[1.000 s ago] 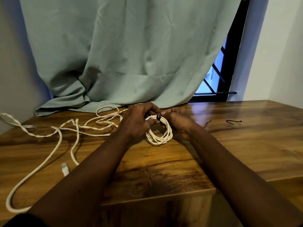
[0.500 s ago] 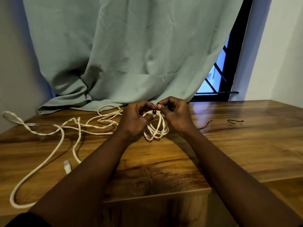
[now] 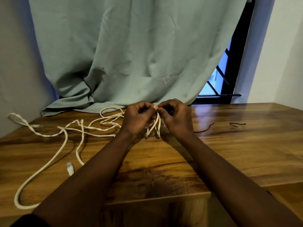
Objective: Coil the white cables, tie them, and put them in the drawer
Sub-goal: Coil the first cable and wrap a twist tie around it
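One coil (image 3: 154,127), pinched at its top by left hand (image 3: 137,120) and right hand (image 3: 177,119), looks mid-tie. Other white cables (image 3: 66,138) lie uncoiled, none stowed.

Setting: a room in a home, not a workshop or lab. Evidence: polished wooden table (image 3: 246,153) with bold grain; pale green fabric curtain (image 3: 131,54), its hem pooled on the tabletop; black-framed window (image 3: 232,66) with grille bars (image 3: 220,74); plain white painted wall (image 3: 287,54).

Loose white cables (image 3: 68,133) sprawl across the table's (image 3: 229,153) left (right side mostly bare wood).
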